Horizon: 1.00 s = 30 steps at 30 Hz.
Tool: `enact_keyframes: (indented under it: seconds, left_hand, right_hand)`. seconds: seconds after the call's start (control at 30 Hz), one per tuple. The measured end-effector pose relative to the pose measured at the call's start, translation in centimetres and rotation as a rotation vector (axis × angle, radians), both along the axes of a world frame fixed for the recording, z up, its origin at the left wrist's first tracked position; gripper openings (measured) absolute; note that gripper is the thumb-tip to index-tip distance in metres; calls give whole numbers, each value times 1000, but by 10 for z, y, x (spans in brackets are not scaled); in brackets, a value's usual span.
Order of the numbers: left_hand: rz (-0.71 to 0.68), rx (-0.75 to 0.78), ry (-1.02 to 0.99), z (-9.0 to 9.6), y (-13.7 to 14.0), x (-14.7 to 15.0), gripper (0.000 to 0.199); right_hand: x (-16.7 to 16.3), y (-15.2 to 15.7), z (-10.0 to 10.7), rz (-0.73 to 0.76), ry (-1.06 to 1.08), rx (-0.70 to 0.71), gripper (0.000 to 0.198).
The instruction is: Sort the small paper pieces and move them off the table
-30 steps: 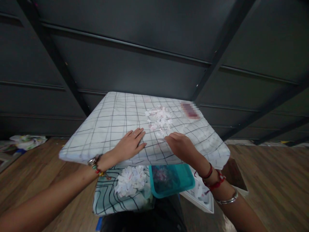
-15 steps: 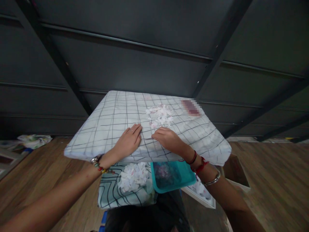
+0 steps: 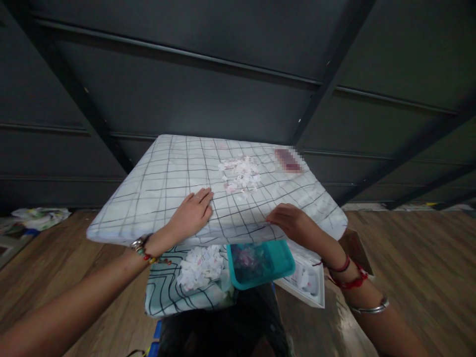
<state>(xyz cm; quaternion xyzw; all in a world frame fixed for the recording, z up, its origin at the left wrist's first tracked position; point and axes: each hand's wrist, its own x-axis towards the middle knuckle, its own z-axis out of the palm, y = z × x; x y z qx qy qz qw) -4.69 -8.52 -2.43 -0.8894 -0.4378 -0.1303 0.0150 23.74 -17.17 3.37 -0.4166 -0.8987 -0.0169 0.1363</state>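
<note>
My left hand [image 3: 192, 212] lies flat on the checked white tablecloth [image 3: 174, 168], fingers stretched out and nothing under them that I can see. Farther right, near the front edge of the cloth, my right hand [image 3: 292, 222] has its fingers pinched together. Whatever the fingertips hold is too small to make out. A loose heap of small white paper scraps [image 3: 241, 173] is spread on the cloth beyond both hands. Below the edge, a teal plastic tub [image 3: 279, 255] contains small clear and pinkish pieces. Left of it, white crumpled scraps [image 3: 201, 267] form a pile on a green patterned cloth [image 3: 159, 292].
A blurred-out dark red item [image 3: 288, 160] lies at the table's back right. An open white box [image 3: 314, 287] with white items stands below on the right, with a brown carton [image 3: 355, 248] behind it. Dark wall panels [image 3: 208, 94] rise behind the table.
My right hand has moved right, away from the middle of the cloth, where it was close to my left hand. My left hand stays flat. The view has shifted slightly.
</note>
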Motion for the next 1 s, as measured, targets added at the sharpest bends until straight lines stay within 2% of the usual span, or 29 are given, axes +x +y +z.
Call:
enact_keyframes:
  seconds: [0.1,0.17,0.3,0.43,0.5,0.63,0.77,0.9,1.0]
  left_hand:
    - [0,3,12,0,0,0,47]
    - [-1,6,25,1,0,0,47]
    - [-2,16,35,1,0,1,47]
    - [-1,27,47,1,-1,1,46]
    - [3,29,50,0,-1,2,46]
    - [5,34,35,1,-1,2,45]
    - [7,39,35,1,-2,1,45]
    - [16,36,34,0,-2,1,45]
    - [17,31,24,0,-2,1,45]
  right_hand:
    - [-11,13,-1,-133,16,60,21]
    - [-18,21,-3,-169,-28,76,21]
    - [-21,13,-9,-98,-144,40,18]
    - [-13,-15,-5,-25,-107,38,18]
    - [-12,-19,1,-22,-89,36,18]
    - [-25,8,9,-150,-54,103,23]
    - [-46,44,-2,-294,-145,194,24]
    - [-56,46,-12,-250,-169,191,24]
    - [-50,39,-9,-209,-115,189,28]
